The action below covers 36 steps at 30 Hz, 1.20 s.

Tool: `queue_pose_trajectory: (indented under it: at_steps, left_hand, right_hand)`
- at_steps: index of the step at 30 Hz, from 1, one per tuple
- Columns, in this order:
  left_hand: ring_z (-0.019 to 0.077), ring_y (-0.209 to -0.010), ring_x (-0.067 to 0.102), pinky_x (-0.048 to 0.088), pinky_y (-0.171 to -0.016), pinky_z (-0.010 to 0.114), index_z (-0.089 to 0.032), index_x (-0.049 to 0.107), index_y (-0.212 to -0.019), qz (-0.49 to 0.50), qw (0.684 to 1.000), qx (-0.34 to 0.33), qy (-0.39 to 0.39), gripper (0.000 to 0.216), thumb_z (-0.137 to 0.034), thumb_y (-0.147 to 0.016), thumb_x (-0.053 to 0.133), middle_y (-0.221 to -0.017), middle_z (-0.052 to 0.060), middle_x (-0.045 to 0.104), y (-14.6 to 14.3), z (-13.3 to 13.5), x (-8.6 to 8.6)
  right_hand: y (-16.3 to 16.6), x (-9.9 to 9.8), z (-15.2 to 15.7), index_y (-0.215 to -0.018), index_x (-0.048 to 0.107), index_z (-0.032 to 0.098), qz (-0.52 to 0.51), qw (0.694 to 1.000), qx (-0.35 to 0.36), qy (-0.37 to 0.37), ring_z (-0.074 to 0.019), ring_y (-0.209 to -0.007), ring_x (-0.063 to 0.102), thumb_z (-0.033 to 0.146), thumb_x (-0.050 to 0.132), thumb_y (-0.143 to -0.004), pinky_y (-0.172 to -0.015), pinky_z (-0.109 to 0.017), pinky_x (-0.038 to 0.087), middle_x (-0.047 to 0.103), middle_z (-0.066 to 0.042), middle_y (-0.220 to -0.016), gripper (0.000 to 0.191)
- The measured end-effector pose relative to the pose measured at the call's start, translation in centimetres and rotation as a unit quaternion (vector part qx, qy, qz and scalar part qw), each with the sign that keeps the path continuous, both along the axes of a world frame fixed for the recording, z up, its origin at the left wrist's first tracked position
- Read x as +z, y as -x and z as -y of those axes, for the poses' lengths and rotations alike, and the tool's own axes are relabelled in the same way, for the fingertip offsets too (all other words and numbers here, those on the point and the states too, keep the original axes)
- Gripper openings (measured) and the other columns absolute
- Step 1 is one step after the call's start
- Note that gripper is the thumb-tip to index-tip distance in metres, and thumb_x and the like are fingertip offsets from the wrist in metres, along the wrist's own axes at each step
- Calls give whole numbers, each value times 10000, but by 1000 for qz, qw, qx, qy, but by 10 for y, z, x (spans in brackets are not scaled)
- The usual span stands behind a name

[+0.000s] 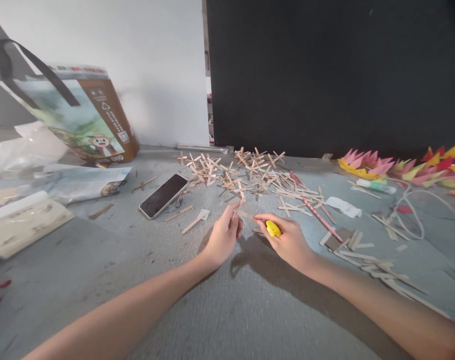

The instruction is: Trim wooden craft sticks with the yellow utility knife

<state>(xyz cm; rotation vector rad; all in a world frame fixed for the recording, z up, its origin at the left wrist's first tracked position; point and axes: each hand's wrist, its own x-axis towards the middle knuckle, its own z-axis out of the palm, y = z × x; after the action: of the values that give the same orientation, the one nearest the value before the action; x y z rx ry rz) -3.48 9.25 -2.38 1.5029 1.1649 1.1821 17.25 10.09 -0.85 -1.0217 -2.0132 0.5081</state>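
My left hand (224,231) is closed around a thin wooden craft stick (242,191), which points up from the fingertips. Closed on a small yellow utility knife (273,229), my right hand (287,240) is just to the right. A thin blade-like strip (247,215) reaches from the right fingers toward the left fingertips; motion blur hides whether it touches the stick. Beyond both hands lies a heap of wooden sticks (253,170), many joined in crosses. One stick with a pale scrap (194,221) at its end lies left of my left hand.
A phone (164,196) lies to the left, before a printed carry bag (88,120) and plastic packets (28,220). To the right are a patterned pencil (322,220), loose sticks (377,267), a glue stick (376,186), a white cord (396,210) and folded-paper pieces (366,164).
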Motion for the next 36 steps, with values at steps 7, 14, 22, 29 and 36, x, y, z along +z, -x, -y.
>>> queue_pose_trajectory:
  at_steps: [7, 14, 22, 29, 36]
  left_hand:
    - [95, -595, 552, 443, -595, 218, -238, 479, -1488, -70, 997, -12, -45, 450, -375, -1095, 309, -824, -11, 627, 1, 1, -6]
    - [85, -579, 554, 454, -584, 207, -230, 440, -1512, -66, 995, -29, -64, 457, -366, -1105, 283, -840, 0, 653, 0, 3, -6]
    - [83, -561, 556, 446, -570, 194, -231, 431, -1497, -74, 994, -42, -67, 439, -317, -1086, 305, -833, 2, 665, -2, 6, -5]
    - [88, -580, 543, 445, -583, 194, -224, 410, -1493, -92, 990, -71, -79, 436, -251, -1066, 332, -851, 6, 658, -3, 10, -6]
    - [97, -604, 559, 457, -619, 215, -264, 361, -1525, -109, 987, -85, -82, 460, -225, -1069, 329, -870, -3, 647, -5, 15, -8]
  right_hand:
    - [3, 16, 9, -1052, 749, 270, 10, 998, -12, 53, -168, -741, 723, 269, 626, -971, -691, -267, 512, 812, 2, -929, 146]
    - [5, 27, 13, -1019, 765, 255, 22, 997, -24, 71, -168, -699, 691, 335, 593, -1003, -667, -269, 498, 808, -15, -892, 191]
    - [4, 19, 13, -1045, 777, 258, 5, 999, -15, 47, -206, -733, 715, 355, 583, -1017, -676, -305, 524, 804, -52, -903, 219]
    - [5, 17, 12, -1050, 778, 249, -3, 997, -15, 71, -202, -702, 689, 402, 573, -1027, -643, -299, 508, 779, -40, -827, 257]
    - [8, 13, 14, -1048, 744, 268, -18, 998, -3, 56, -204, -775, 704, 354, 578, -1025, -723, -300, 505, 774, -32, -901, 189]
